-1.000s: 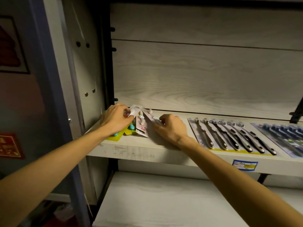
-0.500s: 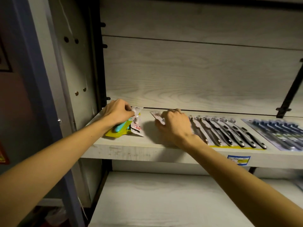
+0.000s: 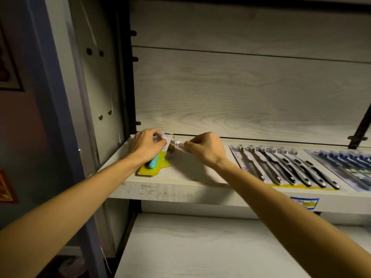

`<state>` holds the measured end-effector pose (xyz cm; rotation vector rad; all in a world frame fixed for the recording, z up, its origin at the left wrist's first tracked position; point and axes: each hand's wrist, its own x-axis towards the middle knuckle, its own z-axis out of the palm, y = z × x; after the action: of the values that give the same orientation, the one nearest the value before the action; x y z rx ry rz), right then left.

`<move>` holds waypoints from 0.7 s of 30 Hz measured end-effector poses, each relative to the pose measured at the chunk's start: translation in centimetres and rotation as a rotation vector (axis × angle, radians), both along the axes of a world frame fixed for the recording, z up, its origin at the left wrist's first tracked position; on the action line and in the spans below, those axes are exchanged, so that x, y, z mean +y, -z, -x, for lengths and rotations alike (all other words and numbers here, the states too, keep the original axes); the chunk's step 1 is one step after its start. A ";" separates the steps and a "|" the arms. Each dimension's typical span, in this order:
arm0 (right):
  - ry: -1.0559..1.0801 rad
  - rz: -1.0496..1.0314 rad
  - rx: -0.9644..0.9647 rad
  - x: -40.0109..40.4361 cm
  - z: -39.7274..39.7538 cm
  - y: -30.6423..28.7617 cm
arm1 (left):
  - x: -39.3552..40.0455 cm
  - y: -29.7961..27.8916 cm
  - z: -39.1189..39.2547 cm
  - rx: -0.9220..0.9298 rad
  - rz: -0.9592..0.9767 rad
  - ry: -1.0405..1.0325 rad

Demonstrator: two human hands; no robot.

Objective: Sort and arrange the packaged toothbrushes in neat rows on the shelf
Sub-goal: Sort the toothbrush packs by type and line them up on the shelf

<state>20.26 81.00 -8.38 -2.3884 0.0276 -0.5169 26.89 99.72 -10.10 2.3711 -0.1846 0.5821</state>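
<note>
On the pale wooden shelf (image 3: 176,189), at its left end, lies a yellow-green toothbrush pack (image 3: 149,170) with a turquoise handle. My left hand (image 3: 145,145) rests over its far end and pinches the top of a white pack (image 3: 165,137). My right hand (image 3: 204,148) pinches a thin white-and-pink pack (image 3: 178,146) just right of it, tilted on edge. To the right lies a flat card of several grey-and-black toothbrushes (image 3: 281,167), and beyond it a blue pack (image 3: 349,167).
The cabinet's side panel (image 3: 96,87) stands close on the left of my left hand. A wood-grain back wall (image 3: 241,93) closes the shelf behind. A lower shelf (image 3: 200,247) lies beneath. A blue price label (image 3: 304,202) sticks to the shelf's front edge.
My right hand has moved left with the thin pack, from beside the grey-and-black card toward my left hand. My left hand now pinches the white pack's top.
</note>
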 end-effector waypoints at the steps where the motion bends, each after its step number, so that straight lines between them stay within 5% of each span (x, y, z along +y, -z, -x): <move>1: 0.000 -0.008 -0.019 -1.1 0.1 -0.6 | -0.1 0.1 -0.1 0.012 0.009 0.026; 11: -0.126 0.409 0.302 -10.9 0.5 -4.6 | -1.9 0.0 -0.8 0.117 0.154 0.220; 21: -0.217 0.333 0.106 -5.4 -4.1 -3.0 | -3.3 0.7 -0.7 0.052 0.245 0.193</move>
<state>24.34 75.62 -5.40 -2.6977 -0.2893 -0.3105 27.61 96.40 -10.84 2.0998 -0.2975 0.4241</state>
